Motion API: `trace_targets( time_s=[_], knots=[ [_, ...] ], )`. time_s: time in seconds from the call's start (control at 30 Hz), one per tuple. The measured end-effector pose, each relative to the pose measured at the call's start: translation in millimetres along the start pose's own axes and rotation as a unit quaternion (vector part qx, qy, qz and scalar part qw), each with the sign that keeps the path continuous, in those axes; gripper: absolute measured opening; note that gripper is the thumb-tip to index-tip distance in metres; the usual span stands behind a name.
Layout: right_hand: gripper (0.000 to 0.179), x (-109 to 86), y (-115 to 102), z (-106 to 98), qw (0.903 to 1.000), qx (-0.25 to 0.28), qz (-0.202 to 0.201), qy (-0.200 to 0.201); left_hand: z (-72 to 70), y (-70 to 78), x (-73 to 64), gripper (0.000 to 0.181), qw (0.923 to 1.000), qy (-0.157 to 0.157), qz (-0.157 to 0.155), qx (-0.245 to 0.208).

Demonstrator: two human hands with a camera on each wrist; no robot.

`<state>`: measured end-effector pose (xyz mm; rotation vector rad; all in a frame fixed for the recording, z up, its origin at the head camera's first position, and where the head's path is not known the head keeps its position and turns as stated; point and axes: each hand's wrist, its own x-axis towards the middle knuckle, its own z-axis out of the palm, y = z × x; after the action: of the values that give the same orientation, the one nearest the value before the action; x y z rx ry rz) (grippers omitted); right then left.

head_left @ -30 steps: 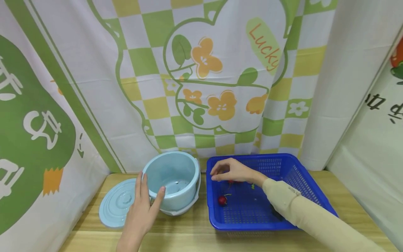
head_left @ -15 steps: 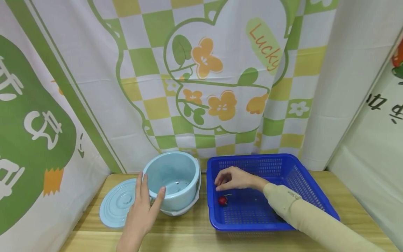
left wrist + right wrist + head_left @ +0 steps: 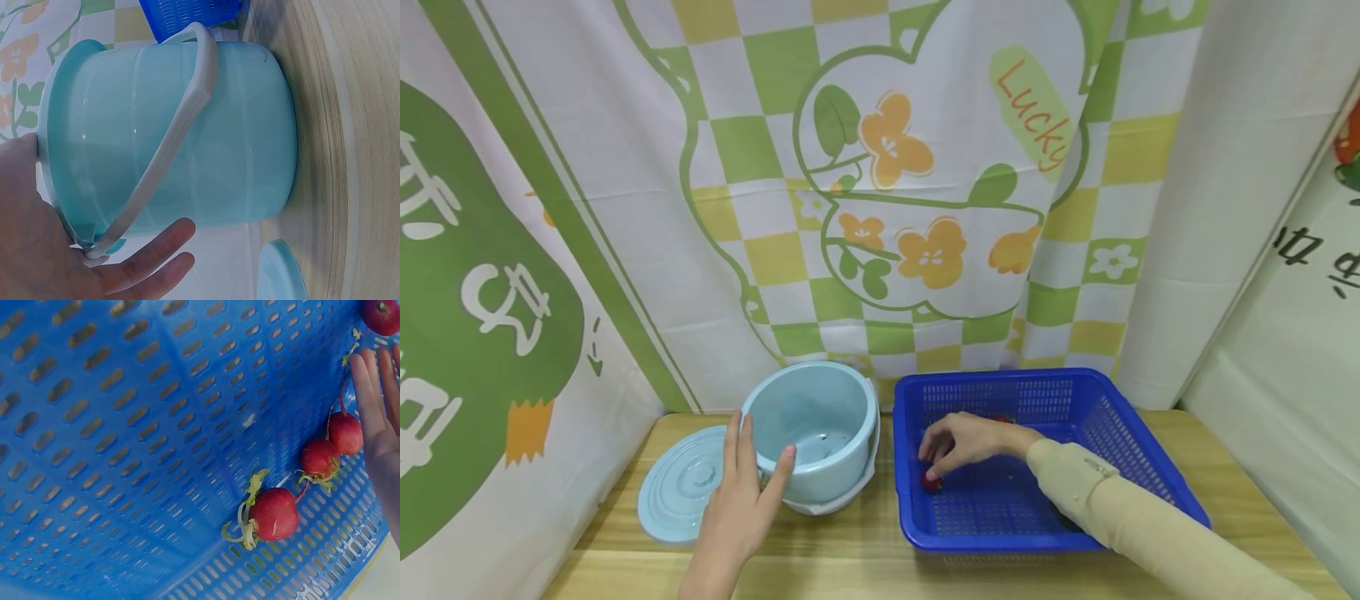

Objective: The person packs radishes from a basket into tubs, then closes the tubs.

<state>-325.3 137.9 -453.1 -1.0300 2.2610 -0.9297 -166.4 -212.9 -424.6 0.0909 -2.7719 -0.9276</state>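
Observation:
My left hand (image 3: 733,504) is at the near left side of a light blue bucket (image 3: 842,479). Its thumb lies at the rim, and its fingers extend straight along the outside. The bucket's pale handle (image 3: 169,147) hangs down its side. Inside the blue basket (image 3: 917,533), my right hand (image 3: 966,440) reaches low, fingertips right at a red radish (image 3: 932,482). The right wrist view shows those fingers stretched out, near a radish (image 3: 381,314) at the upper corner. More radishes with wilted stems, including a larger one (image 3: 275,514), lie along the basket.
A round light blue lid (image 3: 673,492) lies on the wooden table (image 3: 820,562) to the left of the bucket. Behind stands a patterned cloth (image 3: 925,333). The basket is just right of the bucket, with a narrow gap between them.
My right hand has moved down and nearer inside the basket, to the radish at its left side. Another radish shows behind the hand. The left hand and bucket stay put.

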Motion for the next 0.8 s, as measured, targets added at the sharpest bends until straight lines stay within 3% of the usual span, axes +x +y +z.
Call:
trace_targets(
  time_s=[0.8],
  knots=[
    [0.031, -1.8, -4.4, 7.4, 0.9964, -0.076, -0.011, -0.037, 0.1, -0.1, 0.8, 0.096, 1.0000, -0.007, -0.006, -0.001]
  ],
)
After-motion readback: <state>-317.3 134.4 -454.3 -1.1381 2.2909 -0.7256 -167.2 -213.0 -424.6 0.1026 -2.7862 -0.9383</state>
